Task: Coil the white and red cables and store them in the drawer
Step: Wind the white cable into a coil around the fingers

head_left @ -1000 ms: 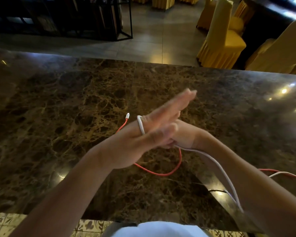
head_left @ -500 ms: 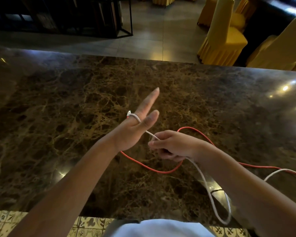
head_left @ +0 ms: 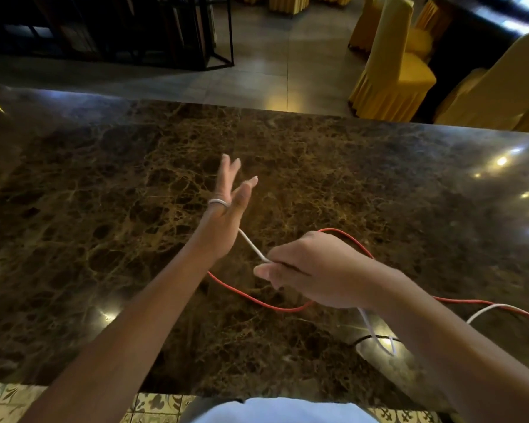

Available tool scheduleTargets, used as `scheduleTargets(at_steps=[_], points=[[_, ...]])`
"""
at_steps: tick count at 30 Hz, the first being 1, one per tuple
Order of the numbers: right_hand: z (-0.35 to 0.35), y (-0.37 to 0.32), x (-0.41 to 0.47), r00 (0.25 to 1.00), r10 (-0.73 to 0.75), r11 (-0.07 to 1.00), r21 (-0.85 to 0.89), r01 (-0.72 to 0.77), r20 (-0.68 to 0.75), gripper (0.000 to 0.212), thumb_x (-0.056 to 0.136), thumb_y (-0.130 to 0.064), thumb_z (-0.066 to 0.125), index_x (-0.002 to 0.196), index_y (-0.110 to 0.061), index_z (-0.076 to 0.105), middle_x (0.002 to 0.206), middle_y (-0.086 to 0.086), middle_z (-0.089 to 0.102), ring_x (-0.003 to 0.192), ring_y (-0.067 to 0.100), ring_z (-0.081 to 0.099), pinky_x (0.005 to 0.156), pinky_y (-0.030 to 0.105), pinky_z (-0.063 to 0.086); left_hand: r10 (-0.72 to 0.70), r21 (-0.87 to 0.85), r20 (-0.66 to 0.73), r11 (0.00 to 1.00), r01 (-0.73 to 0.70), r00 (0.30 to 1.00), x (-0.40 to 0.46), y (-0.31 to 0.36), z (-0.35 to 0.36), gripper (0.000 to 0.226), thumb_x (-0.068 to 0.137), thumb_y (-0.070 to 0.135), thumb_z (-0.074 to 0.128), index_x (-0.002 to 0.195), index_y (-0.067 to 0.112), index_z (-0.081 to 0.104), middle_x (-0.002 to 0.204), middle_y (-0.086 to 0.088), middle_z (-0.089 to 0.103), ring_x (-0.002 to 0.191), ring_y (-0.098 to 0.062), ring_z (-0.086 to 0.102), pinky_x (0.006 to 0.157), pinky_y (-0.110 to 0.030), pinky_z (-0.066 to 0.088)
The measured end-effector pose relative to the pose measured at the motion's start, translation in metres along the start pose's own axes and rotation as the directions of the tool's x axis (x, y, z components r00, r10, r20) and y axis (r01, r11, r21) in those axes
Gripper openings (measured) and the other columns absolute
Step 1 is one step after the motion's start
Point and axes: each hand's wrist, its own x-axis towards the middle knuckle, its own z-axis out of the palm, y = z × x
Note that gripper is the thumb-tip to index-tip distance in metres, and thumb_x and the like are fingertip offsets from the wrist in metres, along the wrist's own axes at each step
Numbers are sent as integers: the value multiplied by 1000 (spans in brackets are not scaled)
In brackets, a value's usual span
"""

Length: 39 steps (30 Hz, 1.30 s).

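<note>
- White cable [head_left: 252, 245]: 1
- Red cable [head_left: 257, 299]: 1
- Hands: 2, left [head_left: 223, 221], right [head_left: 313, 270]
- Yellow-covered chairs: at least 3, e.g. [head_left: 391, 56]
- Marble tabletop [head_left: 104, 209]: 1

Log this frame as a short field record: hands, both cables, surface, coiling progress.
left hand: raised, fingers straight, a white loop round them
right hand: pinches the white cable, drawn taut from the left hand
white cable: wrapped on left fingers, runs through the right hand, trails off right
red cable: loose, curving on the counter, uncoiled
surface: dark marble counter
drawer: not in view
progress: white coil begun; red untouched
</note>
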Motion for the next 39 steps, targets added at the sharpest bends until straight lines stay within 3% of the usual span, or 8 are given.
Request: scheduleTargets(at_steps=[5, 9, 16, 19, 23, 29, 34, 39], points=[[-2, 0, -14, 998, 63, 991, -123, -59, 26, 50, 107, -55, 38, 88, -20, 68, 65, -9, 63, 58, 6, 60, 63, 31, 52, -302, -756, -125, 645, 106, 945, 19, 21, -34, 88, 100, 62, 43, 165, 12, 10, 170, -19, 20, 147, -35, 45, 120, -45, 40], [1, 7, -21, 955, 297, 946, -130, -295, -5, 51, 107, -58, 33, 85, -23, 63, 67, -6, 62, 62, 10, 60, 63, 33, 51, -305, -879, -3, 454, 143, 952, 21, 45, -65, 80, 107, 54, 37, 162, 1, 12, 166, -29, 21, 145, -45, 44, 122, -50, 37], [11, 48, 7, 858, 453, 850, -171, -498, -242, 48, 107, -60, 30, 73, -30, 46, 75, -7, 62, 71, 18, 59, 65, 33, 43, -244, -109, -21, 965, 240, 970, 8, 23, -20, 96, 90, 72, 45, 166, 26, 7, 175, 2, 9, 160, -20, 16, 129, -37, 12], [11, 54, 13, 866, 427, 903, 164, -397, -259, 48, 108, -49, 43, 67, -25, 50, 63, -8, 58, 54, 11, 51, 55, 29, 39, -126, 343, 104, 936, 84, 987, 3, 7, -9, 85, 98, 65, 35, 166, 30, -3, 174, 14, -7, 158, -2, -4, 125, -26, 5], [3, 58, 9, 906, 388, 820, 513, -255, -170, 51, 107, -42, 51, 61, -20, 57, 54, -4, 45, 49, 11, 38, 53, 29, 33, -122, 382, 316, 924, -9, 941, -4, -11, -10, 93, 95, 76, 40, 164, 37, -9, 168, 24, -11, 154, 8, -8, 127, -30, 3], [0, 65, 6, 920, 391, 866, 347, -361, -18, 40, 104, -44, 56, 74, -20, 68, 54, -12, 50, 48, 3, 42, 50, 21, 34, -237, 362, 445, 930, 68, 863, -9, -15, -16, 114, 74, 95, 46, 160, 48, -13, 173, 18, -4, 156, -2, 21, 124, -33, 19], [-1, 83, 9, 863, 503, 853, 192, -485, -55, 28, 103, -42, 59, 83, -26, 71, 76, -7, 68, 73, 13, 64, 73, 35, 55, -288, 520, 487, 854, -9, 825, -12, 3, -19, 97, 91, 69, 47, 161, 44, -15, 170, 21, -3, 136, 33, -6, 120, -25, 5], [-1, 64, 25, 779, 542, 815, -31, -579, -316, 22, 105, -35, 53, 100, -27, 73, 95, -2, 71, 88, 21, 67, 78, 40, 59, -363, 687, 463, 723, -69, 808, 3, -6, -9, 92, 100, 63, 43, 160, 39, -22, 172, 17, -14, 160, -10, 5, 130, -43, 12]])
